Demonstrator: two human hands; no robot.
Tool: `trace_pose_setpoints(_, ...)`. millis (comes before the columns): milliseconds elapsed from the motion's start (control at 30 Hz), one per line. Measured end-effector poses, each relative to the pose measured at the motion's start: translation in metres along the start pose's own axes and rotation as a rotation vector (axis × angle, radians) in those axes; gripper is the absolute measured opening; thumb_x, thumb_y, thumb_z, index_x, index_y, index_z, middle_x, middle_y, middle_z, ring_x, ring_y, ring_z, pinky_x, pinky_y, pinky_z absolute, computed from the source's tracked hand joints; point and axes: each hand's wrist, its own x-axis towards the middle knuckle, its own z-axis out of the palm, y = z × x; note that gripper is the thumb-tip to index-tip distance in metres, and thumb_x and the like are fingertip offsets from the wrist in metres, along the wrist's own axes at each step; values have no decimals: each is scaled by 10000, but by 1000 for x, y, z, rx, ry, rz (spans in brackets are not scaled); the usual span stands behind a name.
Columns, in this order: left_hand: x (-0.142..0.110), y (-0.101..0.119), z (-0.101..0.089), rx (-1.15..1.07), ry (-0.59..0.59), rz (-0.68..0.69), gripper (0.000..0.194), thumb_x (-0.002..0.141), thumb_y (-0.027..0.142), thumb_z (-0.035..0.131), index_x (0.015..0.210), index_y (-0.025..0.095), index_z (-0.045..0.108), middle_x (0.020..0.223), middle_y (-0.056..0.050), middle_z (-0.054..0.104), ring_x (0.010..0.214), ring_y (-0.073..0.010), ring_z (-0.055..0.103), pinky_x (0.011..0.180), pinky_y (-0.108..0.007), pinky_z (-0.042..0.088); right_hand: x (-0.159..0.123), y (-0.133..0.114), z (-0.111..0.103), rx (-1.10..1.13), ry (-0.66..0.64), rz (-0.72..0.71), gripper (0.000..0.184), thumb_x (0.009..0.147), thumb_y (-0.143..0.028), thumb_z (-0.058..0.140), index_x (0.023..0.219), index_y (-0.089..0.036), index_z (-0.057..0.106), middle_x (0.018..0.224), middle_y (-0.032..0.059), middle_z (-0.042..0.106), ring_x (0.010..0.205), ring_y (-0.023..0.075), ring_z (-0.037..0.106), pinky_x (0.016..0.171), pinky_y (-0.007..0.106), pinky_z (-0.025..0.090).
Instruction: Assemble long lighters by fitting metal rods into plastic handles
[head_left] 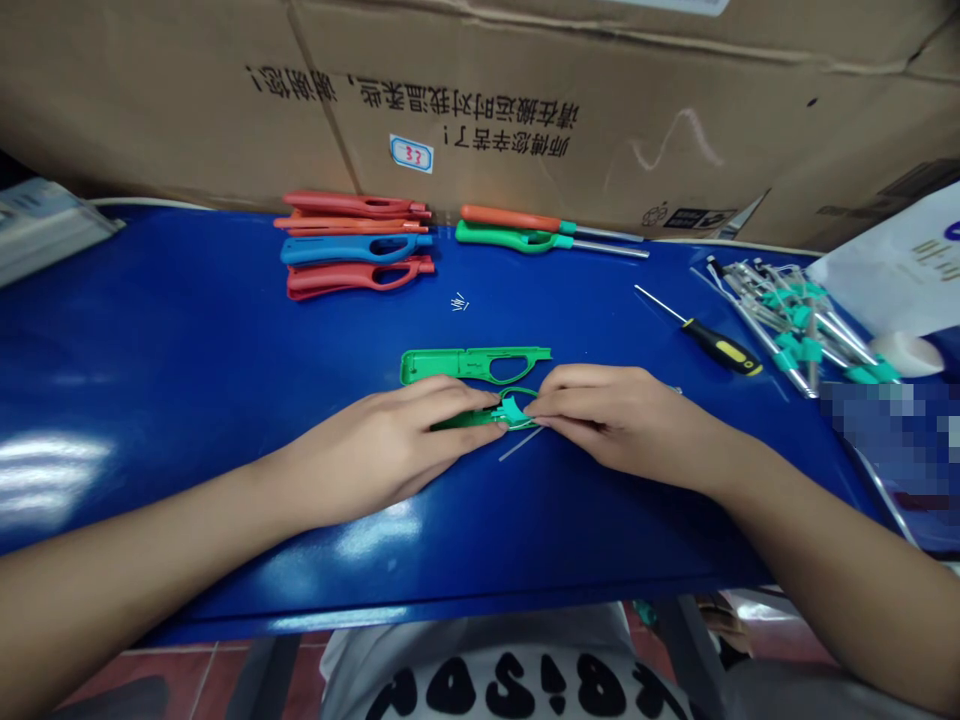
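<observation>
Clock directions are taken from the near green shell, with 12 o'clock at the cardboard box. At the far left, toward 10 o'clock, a pale, flat-sided object point(49, 232) sits at the edge of view. The left hand point(405, 435) comes in from 8 o'clock, its thumb and fingers closed narrowly on the near green shell point(457, 419), an open half-casing lying just above or on the blue surface point(225, 380); which of the two cannot be told. Between 10 and 11 o'clock lie handle casings point(330, 248), coloured red, orange, blue and red from far to near. The far green shell point(442, 364), open side up, lies just beyond the near one at 12 o'clock, its grip loop to the right. Small screws point(459, 302) lie scattered at 11 o'clock.

A teal part point(513, 412) sits in the near green shell, between the two hands. The cardboard box point(480, 100) spans the far side, its printing upside down. At 1 o'clock an orange lighter point(510, 218) lies beyond a green lighter point(510, 236), metal tubes pointing right. The right hand point(630, 420), at 3 o'clock, has its fingertips pinched together at the shell's right end, beside the teal part; exactly what they grip is hidden. A thin clear strip point(519, 445) slants out beneath them toward 7 o'clock.

Between 2 and 3 o'clock lies a black and yellow screwdriver point(724, 347), tip toward 10 o'clock. Beyond it are piled metal tubes with teal fittings point(806, 325), near a white sheet point(900, 265) and a rounded white object point(909, 353).
</observation>
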Motion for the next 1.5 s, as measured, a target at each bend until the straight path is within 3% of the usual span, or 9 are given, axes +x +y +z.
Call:
trace_pose_setpoints(267, 2, 2, -1, 61, -7, 28, 353, 1020, 137, 487, 1338, 129, 639, 1331, -138, 680, 1228, -300, 643, 969, -436, 621, 1, -4, -1, 16, -15, 40, 189, 1021, -186, 540, 1042, -170, 727, 1049, 47, 703, 945, 147, 679, 818, 253, 501)
trace_pose_setpoints(467, 0, 2, 2, -31, 64, 10, 326, 1015, 137, 516, 1314, 141, 646, 1312, -117, 691, 1233, -273, 636, 1032, -417, 585, 2, -5, -1, 25, -7, 51, 170, 1002, -162, 562, 1017, -160, 732, 1015, 43, 702, 913, 143, 675, 796, 254, 500)
trace_pose_setpoints(667, -1, 2, 5, -112, 63, -48, 345, 1014, 130, 524, 1336, 174, 641, 1333, -113, 668, 1266, -250, 606, 1080, -404, 543, 2, -6, 1, -19, -15, 72, 199, 1012, -167, 549, 1002, -164, 747, 1010, 43, 712, 899, 150, 684, 786, 267, 508)
trace_pose_setpoints(800, 2, 4, 5, -179, 40, -101, 363, 1009, 106, 507, 1325, 208, 653, 1346, -106, 639, 1286, -240, 582, 1078, -390, 534, 2, -7, 1, -22, -25, 85, 209, 1020, -187, 539, 1019, -180, 747, 1021, 42, 714, 911, 156, 688, 798, 272, 515)
trace_pose_setpoints(1133, 5, 5, 8, -269, 115, -149, 343, 996, 94, 522, 1267, 223, 688, 1315, -104, 638, 1228, -216, 617, 1043, -371, 538, 3, -10, -1, -38, -50, 105, 226, 1029, -197, 513, 1016, -189, 739, 1029, 48, 711, 912, 163, 683, 793, 287, 515)
trace_pose_setpoints(1500, 9, 14, 7, -359, 21, -284, 353, 1009, 86, 460, 1284, 212, 641, 1337, -106, 561, 1288, -222, 533, 1093, -422, 471, 3, -10, 0, -46, -62, 119, 209, 1025, -190, 519, 1016, -188, 728, 1025, 44, 704, 903, 161, 677, 780, 280, 498)
